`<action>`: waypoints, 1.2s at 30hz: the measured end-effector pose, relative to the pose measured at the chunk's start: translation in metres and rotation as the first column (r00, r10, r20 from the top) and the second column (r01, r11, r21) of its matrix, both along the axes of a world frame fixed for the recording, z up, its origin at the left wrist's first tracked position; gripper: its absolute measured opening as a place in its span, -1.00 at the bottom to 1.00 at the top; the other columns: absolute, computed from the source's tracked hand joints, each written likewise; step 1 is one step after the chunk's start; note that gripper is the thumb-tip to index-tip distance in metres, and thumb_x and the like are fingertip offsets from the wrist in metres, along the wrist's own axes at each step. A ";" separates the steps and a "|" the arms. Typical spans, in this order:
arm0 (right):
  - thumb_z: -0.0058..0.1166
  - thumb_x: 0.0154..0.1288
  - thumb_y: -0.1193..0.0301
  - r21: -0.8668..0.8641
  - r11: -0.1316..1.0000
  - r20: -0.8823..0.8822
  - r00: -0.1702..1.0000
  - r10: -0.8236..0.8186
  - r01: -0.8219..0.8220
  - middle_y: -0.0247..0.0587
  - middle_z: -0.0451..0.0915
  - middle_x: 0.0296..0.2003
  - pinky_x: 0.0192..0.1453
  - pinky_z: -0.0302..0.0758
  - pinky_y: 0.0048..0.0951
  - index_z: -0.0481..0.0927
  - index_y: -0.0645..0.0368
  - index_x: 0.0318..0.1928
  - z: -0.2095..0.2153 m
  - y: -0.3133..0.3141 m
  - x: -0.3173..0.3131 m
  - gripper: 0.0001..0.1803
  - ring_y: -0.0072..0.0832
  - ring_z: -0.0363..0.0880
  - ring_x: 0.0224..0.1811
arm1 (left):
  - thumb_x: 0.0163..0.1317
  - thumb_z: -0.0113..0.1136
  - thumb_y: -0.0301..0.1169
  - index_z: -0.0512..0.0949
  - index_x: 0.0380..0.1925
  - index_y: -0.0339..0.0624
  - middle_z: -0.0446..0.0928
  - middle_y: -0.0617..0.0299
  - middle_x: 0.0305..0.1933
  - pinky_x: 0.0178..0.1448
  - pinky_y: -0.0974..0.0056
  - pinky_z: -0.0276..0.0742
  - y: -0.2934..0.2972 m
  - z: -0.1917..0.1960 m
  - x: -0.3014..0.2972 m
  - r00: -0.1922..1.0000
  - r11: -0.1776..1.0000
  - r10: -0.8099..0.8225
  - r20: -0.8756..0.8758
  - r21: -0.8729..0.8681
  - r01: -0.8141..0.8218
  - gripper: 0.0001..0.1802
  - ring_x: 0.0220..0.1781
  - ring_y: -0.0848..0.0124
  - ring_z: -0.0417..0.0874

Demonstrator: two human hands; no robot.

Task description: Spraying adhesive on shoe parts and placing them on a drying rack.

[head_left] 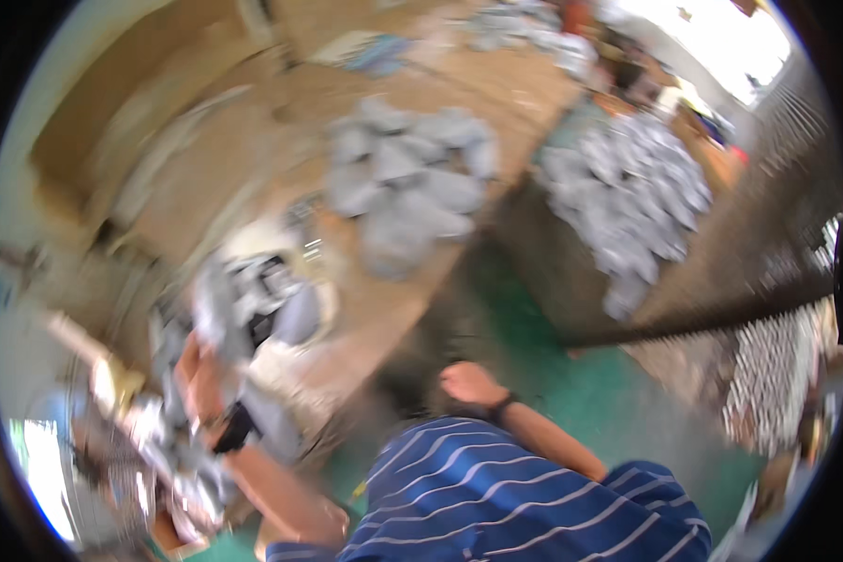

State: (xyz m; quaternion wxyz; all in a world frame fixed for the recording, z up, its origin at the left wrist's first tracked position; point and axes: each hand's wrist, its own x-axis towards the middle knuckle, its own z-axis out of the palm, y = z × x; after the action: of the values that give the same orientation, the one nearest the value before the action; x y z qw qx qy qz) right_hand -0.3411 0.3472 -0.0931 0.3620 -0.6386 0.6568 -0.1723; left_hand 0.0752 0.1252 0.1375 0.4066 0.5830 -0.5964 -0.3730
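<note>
The picture is smeared by motion. My left hand (199,379), a black band on its wrist, is at the left, with its fingers against the lower end of a smooth grey piece (214,304); the fingers look closed on it. Just right of that lies a pale round-edged surface (323,304) with grey and black pieces (270,286) on it. My right hand (473,382) is curled into a fist in front of my striped blue shirt, off the table edge, and nothing shows in it.
Grey rounded pieces (407,183) lie in a cluster on the brown table (375,323). A larger grey heap (628,197) covers part of a dark table (721,262) at the right. Green floor (599,393) shows between them. Cluttered grey pieces (187,478) are at lower left.
</note>
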 end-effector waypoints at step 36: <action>0.23 0.17 0.49 -0.550 -0.201 0.531 0.154 -0.833 0.810 -0.03 0.56 0.04 0.20 0.39 -0.34 0.33 0.42 0.26 0.218 0.295 -0.490 -0.35 -0.26 0.53 0.05 | 0.26 0.21 -0.40 0.58 -0.27 -0.42 0.47 0.34 -0.15 -0.08 0.44 0.23 0.264 -0.012 -0.192 0.944 0.987 -0.158 -0.288 -0.010 0.162 -0.77 -0.17 0.56 0.39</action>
State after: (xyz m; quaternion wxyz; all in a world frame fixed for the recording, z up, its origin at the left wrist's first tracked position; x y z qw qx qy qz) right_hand -0.8309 0.6417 0.1247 -0.1614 -0.1315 0.7624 -0.6126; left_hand -0.1171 0.3887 0.1258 0.4534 0.4748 -0.5738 -0.4896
